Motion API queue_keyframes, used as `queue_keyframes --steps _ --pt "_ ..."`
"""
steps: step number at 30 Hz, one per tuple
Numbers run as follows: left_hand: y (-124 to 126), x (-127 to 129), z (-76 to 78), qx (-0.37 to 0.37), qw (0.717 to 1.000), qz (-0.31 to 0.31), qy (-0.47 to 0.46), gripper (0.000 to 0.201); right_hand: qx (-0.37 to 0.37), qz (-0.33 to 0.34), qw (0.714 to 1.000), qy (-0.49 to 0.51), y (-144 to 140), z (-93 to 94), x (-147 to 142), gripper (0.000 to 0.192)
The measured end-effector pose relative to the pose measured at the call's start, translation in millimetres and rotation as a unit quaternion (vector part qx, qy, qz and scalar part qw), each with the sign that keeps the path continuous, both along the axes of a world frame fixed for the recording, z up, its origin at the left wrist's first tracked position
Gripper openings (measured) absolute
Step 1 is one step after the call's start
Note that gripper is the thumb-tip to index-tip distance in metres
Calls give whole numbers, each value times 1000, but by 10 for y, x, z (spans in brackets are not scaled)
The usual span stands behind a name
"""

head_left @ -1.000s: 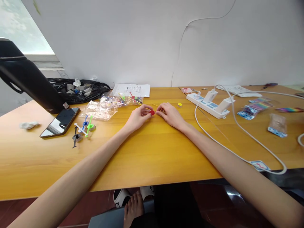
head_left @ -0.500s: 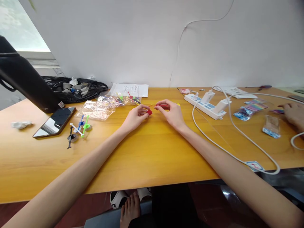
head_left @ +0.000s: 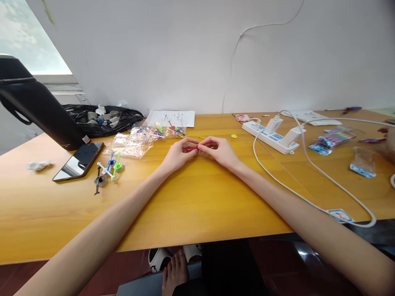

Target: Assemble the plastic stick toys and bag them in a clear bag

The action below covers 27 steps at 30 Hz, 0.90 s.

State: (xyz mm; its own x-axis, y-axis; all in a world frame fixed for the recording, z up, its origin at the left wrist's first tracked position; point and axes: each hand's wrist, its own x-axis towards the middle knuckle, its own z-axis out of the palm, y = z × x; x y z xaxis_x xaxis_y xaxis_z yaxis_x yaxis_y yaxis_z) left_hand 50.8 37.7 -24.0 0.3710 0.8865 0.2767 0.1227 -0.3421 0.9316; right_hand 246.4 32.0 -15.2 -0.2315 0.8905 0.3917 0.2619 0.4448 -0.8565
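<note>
Left hand: the left hand (head_left: 178, 155) has thumb and fingertips brought together on the left end of the red piece (head_left: 195, 148), the other fingers loosely curled.
Right hand: the right hand (head_left: 222, 152) pinches it from the other side, fingertips nearly meeting the left's.
Red piece: between the two hands, over the middle of the counter (head_left: 200, 197); fingers cover much of it.
Red long axis: runs mostly left to right, the right end slanting a little away from the person; which end is its front cannot be told.
Red progress: seems partway joined; whether its parts are locked together is hidden.
Yellow parts: the yellow stick (head_left: 201, 137) lies just beyond the hands, the yellow disc (head_left: 233, 136) apart to the right; this pair looks unjoined.
Left group: black piece (head_left: 98, 180), white piece (head_left: 105, 170), blue piece (head_left: 111, 160) and green piece (head_left: 117, 166) lie close together, apparently finished.
Group axes: black, blue and green bars point roughly away from the person; white slants across.
Clear bags: beyond the group, the bags (head_left: 132, 144) show more coloured parts (head_left: 176, 130), seemingly unused.
</note>
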Motion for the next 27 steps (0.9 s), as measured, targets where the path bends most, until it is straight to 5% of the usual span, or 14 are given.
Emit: queue_keyframes --steps 20,27 --pt "43 -53 -23 -44 997 -22 -55 48 -5 14 1000 -27 8 37 34 32" --pt "61 -48 -29 -6 999 -12 -32 43 18 -4 998 -54 -3 45 41 28"
